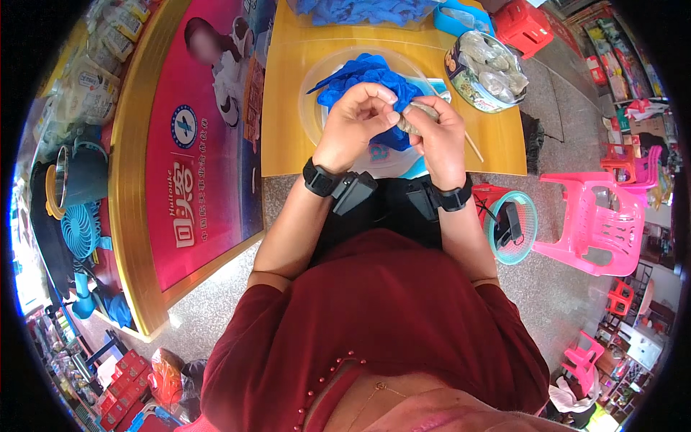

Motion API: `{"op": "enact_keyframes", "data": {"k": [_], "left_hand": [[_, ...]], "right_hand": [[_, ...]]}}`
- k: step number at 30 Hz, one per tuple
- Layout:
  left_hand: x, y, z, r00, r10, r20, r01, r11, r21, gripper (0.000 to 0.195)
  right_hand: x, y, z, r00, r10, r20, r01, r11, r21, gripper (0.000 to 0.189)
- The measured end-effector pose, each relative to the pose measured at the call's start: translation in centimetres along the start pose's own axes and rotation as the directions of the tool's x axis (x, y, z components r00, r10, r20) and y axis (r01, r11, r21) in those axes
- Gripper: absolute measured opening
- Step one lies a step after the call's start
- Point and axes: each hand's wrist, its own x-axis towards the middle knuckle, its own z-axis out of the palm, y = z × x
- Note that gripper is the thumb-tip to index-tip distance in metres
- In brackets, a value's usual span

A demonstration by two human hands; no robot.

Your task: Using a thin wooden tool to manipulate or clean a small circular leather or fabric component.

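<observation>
My right hand [444, 135] grips a small clear plastic packet [414, 122] with greyish-green contents. Close by on its left, my left hand [353, 121] has its thumb and index fingertips at the edge of a blue fabric piece [402, 99], beside the packet's end. How firmly they pinch it is hidden by the fingers. Below both hands, more blue fabric pieces [367, 73] are heaped in a wide translucent plastic basin [309, 116]. A white and turquoise printed plastic sheet or bag [386, 168] lies under the heap. Each wrist wears a black strapped device.
On the yellow table [286, 65], a round tin [469, 97] holds several similar packets, near a thin stick [475, 147] and a blue plastic basket [451, 20]. A wood-edged counter [129, 216] stands left. At right are a mesh bin [532, 237] and a pink plastic chair [610, 232].
</observation>
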Motion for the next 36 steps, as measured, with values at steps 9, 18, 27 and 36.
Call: {"op": "enact_keyframes", "data": {"k": [9,18,27,36], "left_hand": [[-0.1,-0.5,0.1,0.990,-0.104,-0.090,0.095,0.990,-0.105,0.013],[-0.1,0.1,0.5,0.984,0.059,-0.166,-0.062,0.998,-0.014,0.014],[-0.6,0.6,0.7,0.993,0.023,-0.119,-0.018,0.999,0.038,0.013],[0.1,1.9,-0.9,0.966,0.192,-0.171,-0.133,0.942,0.309,0.046]], "right_hand": [[-0.2,0.1,0.2,0.947,-0.313,0.077,0.319,0.943,-0.092,0.019],[0.4,1.2,-0.4,0.858,-0.477,0.189,0.511,0.757,-0.408,0.011],[-0.3,1.0,0.6,0.958,-0.212,0.195,0.204,0.977,0.062,0.015],[-0.2,0.9,-0.3,0.887,-0.224,0.404,0.227,0.973,0.042,0.015]]}}
